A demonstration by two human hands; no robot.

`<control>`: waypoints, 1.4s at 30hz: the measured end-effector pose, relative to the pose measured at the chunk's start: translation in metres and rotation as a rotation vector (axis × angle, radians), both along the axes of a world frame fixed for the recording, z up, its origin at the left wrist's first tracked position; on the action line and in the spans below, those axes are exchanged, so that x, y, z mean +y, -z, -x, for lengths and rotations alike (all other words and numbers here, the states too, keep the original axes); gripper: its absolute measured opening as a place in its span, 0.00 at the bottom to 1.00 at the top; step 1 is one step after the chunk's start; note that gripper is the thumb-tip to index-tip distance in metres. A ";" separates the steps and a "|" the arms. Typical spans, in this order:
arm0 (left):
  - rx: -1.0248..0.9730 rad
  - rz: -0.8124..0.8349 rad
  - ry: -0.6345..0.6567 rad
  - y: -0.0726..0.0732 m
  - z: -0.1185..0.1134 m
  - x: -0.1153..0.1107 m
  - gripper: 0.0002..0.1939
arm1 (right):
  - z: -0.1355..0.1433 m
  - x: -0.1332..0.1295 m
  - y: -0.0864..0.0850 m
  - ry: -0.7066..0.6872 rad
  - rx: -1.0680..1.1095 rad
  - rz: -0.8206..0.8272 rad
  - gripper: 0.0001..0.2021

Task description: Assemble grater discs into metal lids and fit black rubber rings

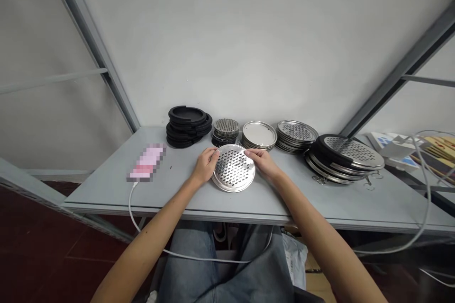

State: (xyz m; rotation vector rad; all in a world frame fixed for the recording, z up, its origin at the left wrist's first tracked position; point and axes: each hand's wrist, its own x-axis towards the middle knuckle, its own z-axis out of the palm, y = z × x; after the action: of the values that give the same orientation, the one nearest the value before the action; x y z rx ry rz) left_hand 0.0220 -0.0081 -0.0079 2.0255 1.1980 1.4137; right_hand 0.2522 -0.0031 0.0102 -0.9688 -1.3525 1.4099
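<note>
A round silver metal disc (233, 168) with many slots is held between both hands near the middle of the grey table. My left hand (206, 164) grips its upper left rim, thumb on top. On the opposite rim is my right hand (262, 161), its thumb also on the upper face. Just behind stand a stack of small perforated discs (226, 128), a stack of plain round plates (259, 134) and a stack of slotted discs (297, 131). Black rings (187, 125) are piled at the back left.
On the table (177, 189), a blurred pink-screened phone (147, 162) with a white cable lies at the left. Black-edged slotted discs with hooks (351, 152) are stacked at the right, beside white-and-blue boxes (393, 147). Metal frame posts slant up on both sides.
</note>
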 end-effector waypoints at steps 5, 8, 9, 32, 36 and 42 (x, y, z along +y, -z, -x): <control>0.125 0.011 -0.045 0.006 0.002 -0.001 0.25 | -0.002 0.006 0.002 0.129 0.052 0.101 0.20; 0.290 -0.145 -0.034 -0.003 0.003 -0.012 0.36 | -0.005 0.010 0.005 0.233 0.072 0.135 0.17; 0.340 -0.206 -0.009 -0.008 0.003 -0.015 0.37 | -0.006 0.012 0.006 0.259 0.070 0.141 0.16; 0.320 -0.411 0.165 -0.009 0.004 -0.012 0.19 | -0.007 0.006 0.009 0.503 -0.318 -0.499 0.17; 0.326 -0.399 0.113 -0.009 0.005 -0.012 0.17 | -0.005 0.000 0.007 0.384 -0.451 -0.777 0.21; 0.346 -0.412 0.152 -0.010 0.006 -0.011 0.16 | -0.006 0.005 0.013 0.276 -0.559 -0.943 0.15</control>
State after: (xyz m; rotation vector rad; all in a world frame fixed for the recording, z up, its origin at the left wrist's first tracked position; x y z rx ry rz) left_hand 0.0157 -0.0194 0.0022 2.6700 0.9008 1.3569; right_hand 0.2583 0.0023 -0.0033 -0.8477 -1.9175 0.1785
